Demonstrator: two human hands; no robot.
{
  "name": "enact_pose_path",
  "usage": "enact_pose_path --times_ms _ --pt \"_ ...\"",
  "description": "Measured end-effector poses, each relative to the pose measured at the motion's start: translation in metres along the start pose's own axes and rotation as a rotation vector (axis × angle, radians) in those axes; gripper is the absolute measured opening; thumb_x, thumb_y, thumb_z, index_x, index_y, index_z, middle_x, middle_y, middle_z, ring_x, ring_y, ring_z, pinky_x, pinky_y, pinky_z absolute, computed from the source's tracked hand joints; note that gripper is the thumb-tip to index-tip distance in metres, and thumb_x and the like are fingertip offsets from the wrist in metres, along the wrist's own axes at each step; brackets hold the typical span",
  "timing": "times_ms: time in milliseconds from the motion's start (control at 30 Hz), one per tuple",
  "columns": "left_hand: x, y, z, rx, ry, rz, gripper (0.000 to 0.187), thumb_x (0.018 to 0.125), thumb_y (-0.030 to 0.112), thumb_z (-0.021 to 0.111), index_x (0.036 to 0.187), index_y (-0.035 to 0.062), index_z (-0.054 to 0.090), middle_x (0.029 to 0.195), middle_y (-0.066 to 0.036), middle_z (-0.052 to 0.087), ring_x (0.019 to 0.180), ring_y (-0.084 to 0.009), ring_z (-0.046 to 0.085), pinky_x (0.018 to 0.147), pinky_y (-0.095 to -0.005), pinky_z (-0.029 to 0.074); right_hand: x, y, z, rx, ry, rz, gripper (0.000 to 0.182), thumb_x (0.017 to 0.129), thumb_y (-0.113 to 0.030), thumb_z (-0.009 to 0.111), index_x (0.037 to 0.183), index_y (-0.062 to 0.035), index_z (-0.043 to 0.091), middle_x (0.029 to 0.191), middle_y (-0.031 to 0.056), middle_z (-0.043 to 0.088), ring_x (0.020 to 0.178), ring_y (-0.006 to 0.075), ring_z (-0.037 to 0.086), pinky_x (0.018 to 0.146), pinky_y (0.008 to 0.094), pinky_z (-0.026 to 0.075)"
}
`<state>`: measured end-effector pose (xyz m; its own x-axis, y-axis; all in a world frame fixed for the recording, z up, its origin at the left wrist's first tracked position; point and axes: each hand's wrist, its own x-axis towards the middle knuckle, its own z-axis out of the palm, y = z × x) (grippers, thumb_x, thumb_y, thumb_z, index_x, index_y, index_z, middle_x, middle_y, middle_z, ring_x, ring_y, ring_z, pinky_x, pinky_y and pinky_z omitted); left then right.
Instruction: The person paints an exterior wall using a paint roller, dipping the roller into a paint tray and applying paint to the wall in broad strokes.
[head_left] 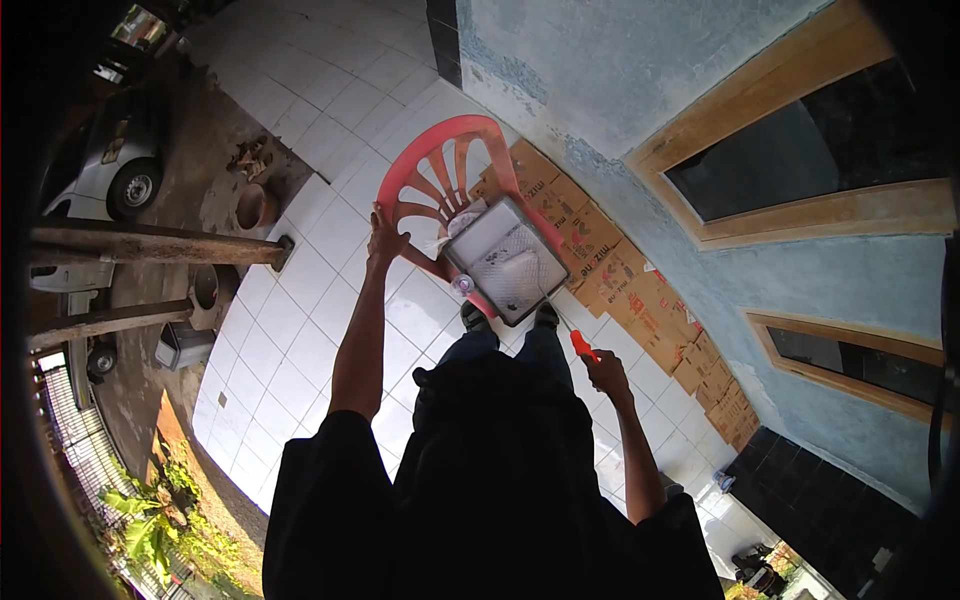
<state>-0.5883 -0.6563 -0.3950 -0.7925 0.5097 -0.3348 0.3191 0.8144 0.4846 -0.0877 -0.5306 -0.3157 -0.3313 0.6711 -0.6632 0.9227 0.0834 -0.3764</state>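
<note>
A red plastic chair stands in front of me on the tiles. My left hand is closed on the chair's left side. On the seat lies a dark-rimmed paint tray with a ribbed, pale inside and dark specks. My right hand grips the red-orange handle of a paint roller. Its thin rod reaches to the tray, where the whitish roller head appears to lie. A crumpled whitish cloth is behind the tray, and a small clear container sits at its left.
Flattened cardboard lines the floor along a blue-grey wall with wood-framed windows. White tiles spread left to a raised edge. Beyond are wooden posts, a clay pot and a parked vehicle.
</note>
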Motion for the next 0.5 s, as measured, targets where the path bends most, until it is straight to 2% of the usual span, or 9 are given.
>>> enact_pose_path --times_ms 33,67,133,167,233,267,333,433,500 --pt "0.0 0.0 -0.001 0.0 0.001 0.0 0.112 0.066 0.018 0.073 0.143 0.0018 -0.007 0.143 -0.025 0.019 0.118 -0.045 0.044 0.093 -0.0456 0.046 0.003 0.003 -0.004 0.097 -0.121 0.149 0.056 0.082 -0.049 0.058 0.111 -0.0016 0.061 0.09 0.0224 0.066 0.087 0.0339 0.065 0.075 0.0427 0.051" --pt "-0.001 0.002 -0.002 0.004 -0.006 -0.005 0.112 0.066 0.019 0.073 0.143 0.0019 -0.007 0.144 -0.025 0.019 0.119 -0.0449 0.044 0.094 -0.0456 0.045 0.004 0.006 -0.003 0.097 -0.121 0.149 0.056 0.082 -0.049 0.058 0.111 -0.0016 0.061 0.09 0.0224 0.066 0.087 0.0339 0.065 0.075 0.0427 0.051" --pt "-0.002 0.004 -0.004 0.009 -0.015 -0.01 0.113 0.066 0.019 0.073 0.143 0.002 -0.007 0.144 -0.025 0.018 0.12 -0.0448 0.043 0.094 -0.0456 0.045 0.007 0.014 -0.002 0.082 -0.069 0.153 0.055 0.084 -0.045 0.058 0.113 0.0012 0.058 0.062 0.0118 0.062 0.049 0.0198 0.061 0.047 0.0319 0.049" --pt "-0.002 0.005 -0.005 0.012 -0.021 -0.017 0.113 0.066 0.019 0.073 0.143 0.0023 -0.007 0.144 -0.025 0.018 0.12 -0.0444 0.043 0.095 -0.0453 0.045 0.015 0.03 0.004 0.082 -0.07 0.153 0.055 0.084 -0.045 0.058 0.113 0.0012 0.058 0.062 0.0118 0.062 0.049 0.0198 0.061 0.047 0.0319 0.049" --pt "-0.002 0.003 -0.003 0.016 -0.029 -0.026 0.113 0.066 0.019 0.073 0.143 0.0026 -0.008 0.145 -0.025 0.018 0.121 -0.044 0.042 0.095 -0.0451 0.045 0.033 0.067 0.023 -0.154 0.136 -0.061 0.058 0.084 -0.05 0.054 0.114 0.0002 0.058 0.066 0.0142 0.064 0.053 0.0244 0.064 0.053 0.0359 0.051" --pt "0.0 0.0 0.001 0.024 0.006 -0.007 0.112 0.067 0.021 0.073 0.144 0.0047 -0.007 0.144 -0.023 0.02 0.117 -0.0428 0.046 0.092 -0.0462 0.046 0.031 0.06 0.017 -0.154 0.135 -0.061 0.058 0.084 -0.05 0.054 0.114 0.0002 0.058 0.066 0.0142 0.064 0.053 0.0244 0.064 0.053 0.0359 0.051" --pt "0.0 -0.003 0.003 0.034 0.038 0.01 0.112 0.067 0.022 0.074 0.144 0.0068 -0.006 0.144 -0.021 0.023 0.113 -0.0415 0.051 0.089 -0.0474 0.047 0.022 0.031 -0.005 -0.06 -0.05 0.213 0.062 0.081 -0.055 0.054 0.112 -0.0023 0.059 0.102 0.0212 0.064 0.097 0.0348 0.062 0.085 0.0426 0.048" --pt "-0.001 0.002 -0.001 0.041 0.025 -0.015 0.112 0.067 0.022 0.074 0.144 0.0074 -0.006 0.145 -0.02 0.023 0.114 -0.0408 0.05 0.089 -0.0472 0.047 0.027 0.022 -0.008 -0.076 -0.108 0.242 0.059 0.082 -0.054 0.054 0.112 -0.0033 0.059 0.101 0.0214 0.064 0.098 0.0353 0.062 0.085 0.043 0.048" --pt "-0.002 0.003 -0.004 0.03 -0.026 -0.028 0.112 0.067 0.02 0.073 0.144 0.0042 -0.008 0.145 -0.023 0.017 0.121 -0.043 0.042 0.094 -0.0445 0.045 0.031 0.028 -0.003 -0.094 -0.148 0.241 0.059 0.082 -0.054 0.054 0.111 -0.0035 0.06 0.101 0.0218 0.064 0.098 0.0354 0.062 0.084 0.0431 0.048"
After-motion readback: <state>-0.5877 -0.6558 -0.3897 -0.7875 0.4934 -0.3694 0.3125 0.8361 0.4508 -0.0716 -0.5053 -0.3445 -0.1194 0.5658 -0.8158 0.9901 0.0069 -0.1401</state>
